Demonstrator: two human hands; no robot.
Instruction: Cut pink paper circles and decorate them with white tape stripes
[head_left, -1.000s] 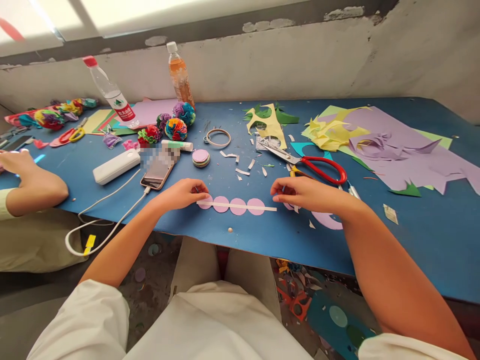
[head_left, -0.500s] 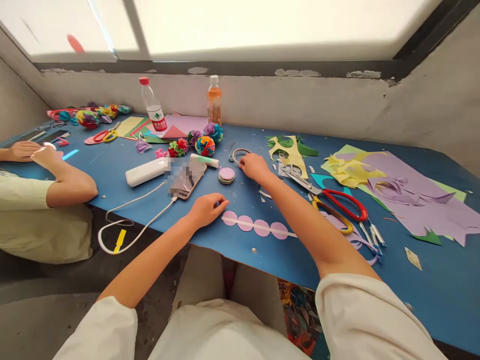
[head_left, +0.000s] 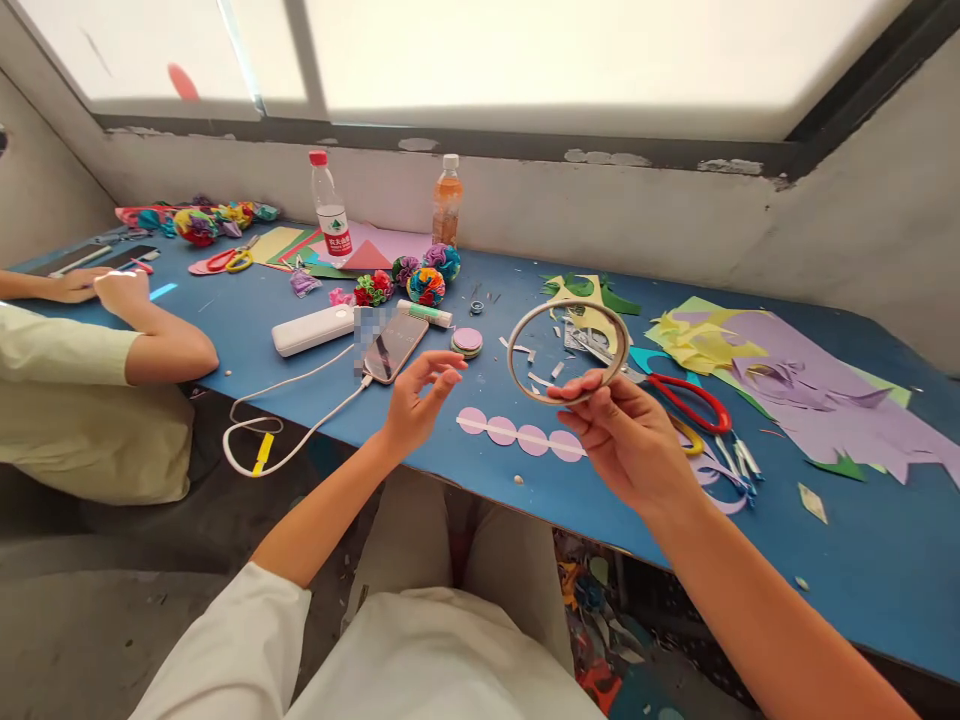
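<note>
Ring point(head_left: 622, 348) looks light and stiff, best taken by its rim; your right hand point(head_left: 634, 440) pinches its lower edge, your left hand point(head_left: 420, 402) is loosely spread.

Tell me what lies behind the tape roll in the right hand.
Through the tape roll show white paper scraps, part of the yellow cut-out paper and scissor blades. Whatever lies directly behind its rim or the right hand is covered.
</note>
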